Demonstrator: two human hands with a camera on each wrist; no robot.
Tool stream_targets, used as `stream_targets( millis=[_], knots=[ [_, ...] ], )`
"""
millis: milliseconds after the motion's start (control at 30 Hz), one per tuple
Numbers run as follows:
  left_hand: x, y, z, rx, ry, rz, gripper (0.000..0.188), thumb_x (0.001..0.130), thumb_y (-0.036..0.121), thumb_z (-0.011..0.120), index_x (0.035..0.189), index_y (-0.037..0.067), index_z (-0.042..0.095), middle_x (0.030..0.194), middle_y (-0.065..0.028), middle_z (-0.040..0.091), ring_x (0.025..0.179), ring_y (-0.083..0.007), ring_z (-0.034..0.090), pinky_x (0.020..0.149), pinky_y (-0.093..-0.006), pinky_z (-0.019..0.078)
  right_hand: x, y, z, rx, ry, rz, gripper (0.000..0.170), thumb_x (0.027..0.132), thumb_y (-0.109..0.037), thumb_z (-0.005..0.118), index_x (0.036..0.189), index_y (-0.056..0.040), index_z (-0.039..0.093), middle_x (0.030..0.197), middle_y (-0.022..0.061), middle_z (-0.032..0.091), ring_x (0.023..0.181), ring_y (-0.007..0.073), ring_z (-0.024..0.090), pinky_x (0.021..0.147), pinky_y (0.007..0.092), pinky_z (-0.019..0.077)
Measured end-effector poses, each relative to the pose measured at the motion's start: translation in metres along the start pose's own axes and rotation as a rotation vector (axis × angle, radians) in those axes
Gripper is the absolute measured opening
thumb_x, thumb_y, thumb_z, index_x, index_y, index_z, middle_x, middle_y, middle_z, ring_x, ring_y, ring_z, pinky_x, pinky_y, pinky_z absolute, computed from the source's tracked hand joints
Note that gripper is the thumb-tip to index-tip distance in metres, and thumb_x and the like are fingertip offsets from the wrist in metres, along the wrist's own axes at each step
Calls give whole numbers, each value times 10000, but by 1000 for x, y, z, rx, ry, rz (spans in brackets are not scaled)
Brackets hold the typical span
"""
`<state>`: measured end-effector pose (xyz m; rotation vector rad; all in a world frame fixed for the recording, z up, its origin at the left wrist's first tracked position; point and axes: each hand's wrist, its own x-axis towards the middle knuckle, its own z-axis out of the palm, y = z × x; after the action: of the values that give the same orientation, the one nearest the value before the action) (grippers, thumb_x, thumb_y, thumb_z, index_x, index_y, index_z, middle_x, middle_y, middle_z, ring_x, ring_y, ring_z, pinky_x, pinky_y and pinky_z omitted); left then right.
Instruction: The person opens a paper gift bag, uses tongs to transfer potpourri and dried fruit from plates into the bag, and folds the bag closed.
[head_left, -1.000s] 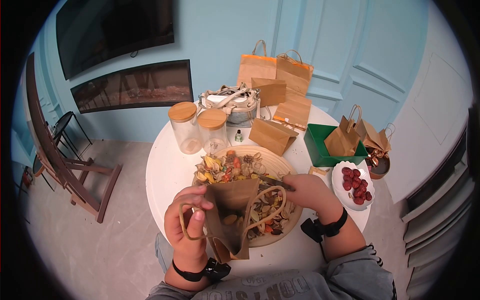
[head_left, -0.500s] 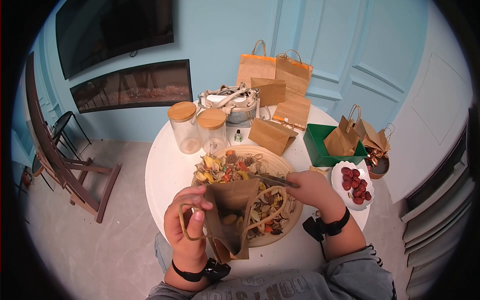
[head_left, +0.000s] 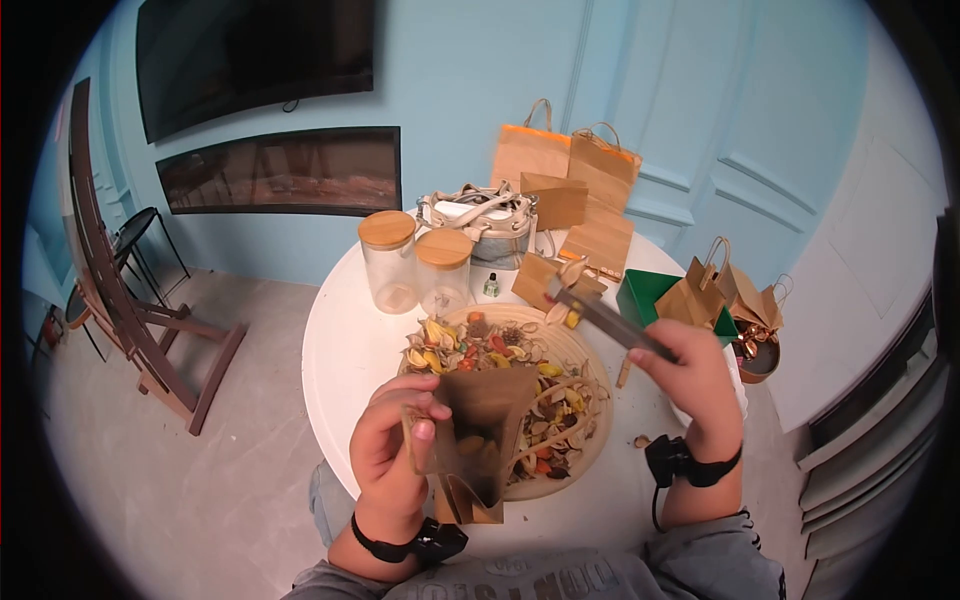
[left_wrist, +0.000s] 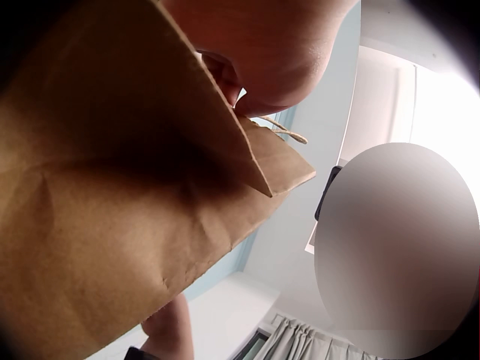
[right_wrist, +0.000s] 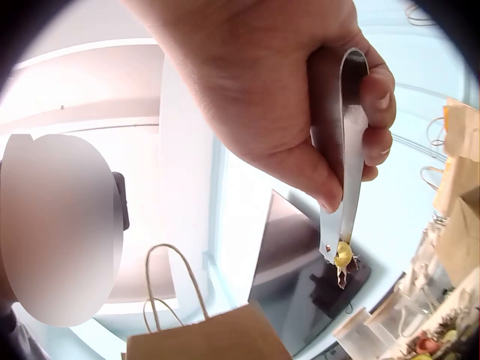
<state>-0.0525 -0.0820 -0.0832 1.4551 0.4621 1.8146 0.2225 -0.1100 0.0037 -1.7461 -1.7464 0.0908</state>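
Observation:
My left hand (head_left: 388,450) grips the side of a brown kraft paper bag (head_left: 490,392) at its rim, near a twisted handle. The bag's mouth faces up and dried pieces show inside. In my right hand (head_left: 697,378) are flat metal tongs (head_left: 622,325), raised above the table and pointing left. Their tips pinch a small dried piece (right_wrist: 343,255) with a yellow part, seen in the right wrist view. Beyond the bag lies a round woven tray (head_left: 577,347) of mixed potpourri (head_left: 440,345); the bag hides part of it.
Two glass jars (head_left: 393,275) with wooden lids, a small bottle (head_left: 491,286) and a handbag (head_left: 500,230) stand at the back. Several paper bags (head_left: 605,175) are behind them. At right sits a green box (head_left: 645,288) with a paper bag in it. My right hand mostly hides a white plate.
My right hand has risen from the tray toward the upper right, lifting the tongs with a dried piece in their tips. The left hand still holds the bag; the head view has shifted slightly.

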Motion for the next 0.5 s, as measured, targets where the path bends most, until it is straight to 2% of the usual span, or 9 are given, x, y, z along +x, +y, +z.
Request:
stream_targets(
  millis=[33,133,167,200,267,300,400,433,500],
  knots=[
    [-1,-1,0,-16,-2,7,140,875,16,554,1011,16,587,985,-144,618,1000,-224,556,855,-351,452,-1,-6,-7,-1,55,-36,213,773,-178,719,825,-12,596,628,128,513,560,252,509,526,338,397],
    [-1,-3,-1,-24,-12,12,155,874,5,547,1025,8,584,1060,-169,593,925,-196,570,850,-346,453,-4,-35,-30,112,48,-39,232,750,-162,735,819,6,590,618,119,500,538,241,492,510,322,379],
    [-1,-2,-1,-22,-12,13,155,874,5,547,1025,8,584,1060,-169,593,925,-196,570,850,-346,453,-6,-42,-34,94,57,-93,224,733,-143,740,792,7,584,604,98,486,524,227,476,496,313,357],
    [-1,-2,0,-27,-11,17,162,873,-2,543,1031,7,582,1081,-174,584,905,-189,572,849,-343,454,-7,-51,-38,96,56,-94,224,733,-143,740,792,7,584,604,98,486,524,227,476,496,313,357],
    [-1,-2,-1,-32,-8,22,170,873,-9,539,1037,5,581,1103,-179,574,885,-182,573,848,-341,455,-11,-67,-45,-1,-26,-309,205,727,-138,739,744,-14,576,591,81,485,522,237,482,488,322,351],
    [0,-3,-1,-37,-13,24,173,873,-12,536,1040,4,580,1103,-179,575,888,-183,573,847,-341,456,-11,-69,-45,4,-87,-357,219,728,-164,741,713,-42,561,582,76,491,530,262,505,488,346,363],
    [-2,-3,0,-70,-3,9,177,874,-15,533,1045,2,579,1109,-182,571,885,-183,572,847,-339,457,-15,-77,-40,-155,-177,-440,243,730,-206,745,720,-54,555,588,84,508,544,283,526,493,370,378],
    [-2,-3,0,-97,8,-6,178,875,-15,533,1046,0,579,1116,-184,567,879,-180,573,848,-337,458,-15,-80,-40,-190,-217,-416,272,724,-248,752,737,-59,557,597,86,522,547,294,527,499,386,384],
    [-1,-1,0,-81,5,-1,168,877,-10,536,1040,2,579,1086,-175,581,908,-194,571,857,-344,455,-15,-80,-38,-169,-198,-385,274,716,-241,760,741,-56,559,595,80,517,540,287,518,497,379,381]
  ],
)
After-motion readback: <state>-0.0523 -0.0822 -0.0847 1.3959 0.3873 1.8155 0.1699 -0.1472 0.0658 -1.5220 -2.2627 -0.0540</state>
